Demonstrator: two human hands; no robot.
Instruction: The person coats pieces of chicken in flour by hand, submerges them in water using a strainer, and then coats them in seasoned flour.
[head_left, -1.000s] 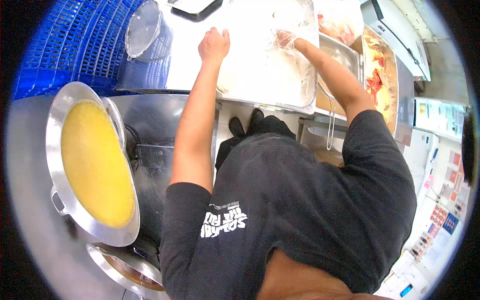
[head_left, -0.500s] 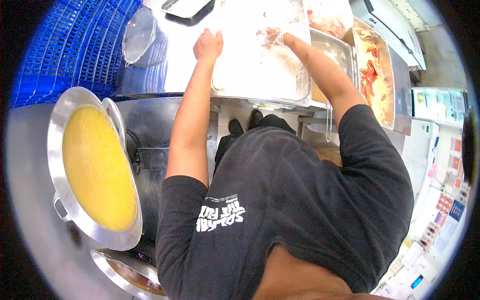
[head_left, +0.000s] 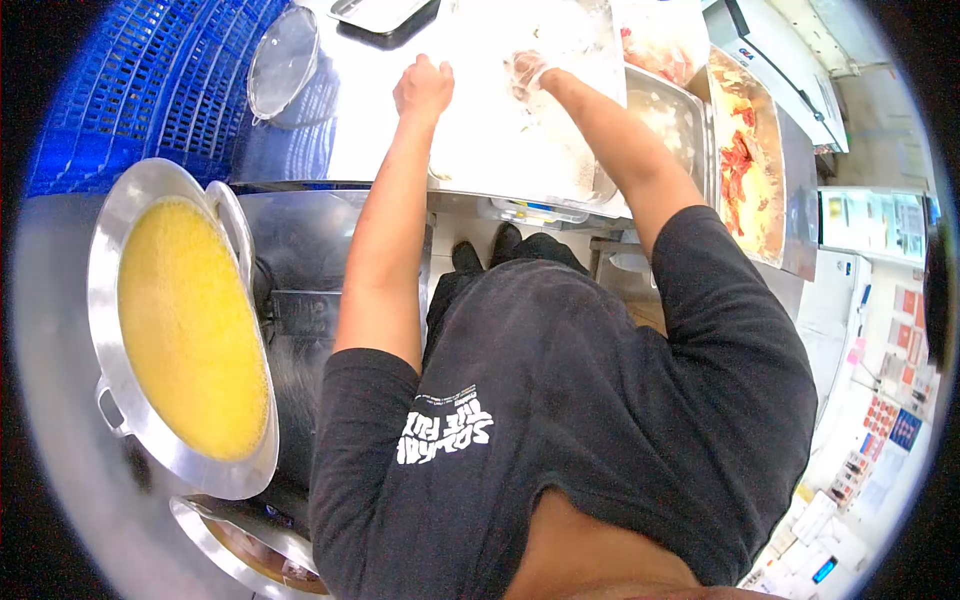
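A tray (head_left: pixel 604 184) is placed beside the left hand's (head_left: pixel 422 88) curled fingers. Beneath the right hand's (head_left: pixel 525 74) gloved fingers, powder (head_left: pixel 550 150) is spread unevenly, seemingly unfinished; both grips are unclear.

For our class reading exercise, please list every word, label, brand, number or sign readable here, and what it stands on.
"GEA" (probably): on the white appliance, upper right.
Bold white print on the black shirt: too warped to read surely.
Papers at far right: too small.
Blue screen, lower right: too small.
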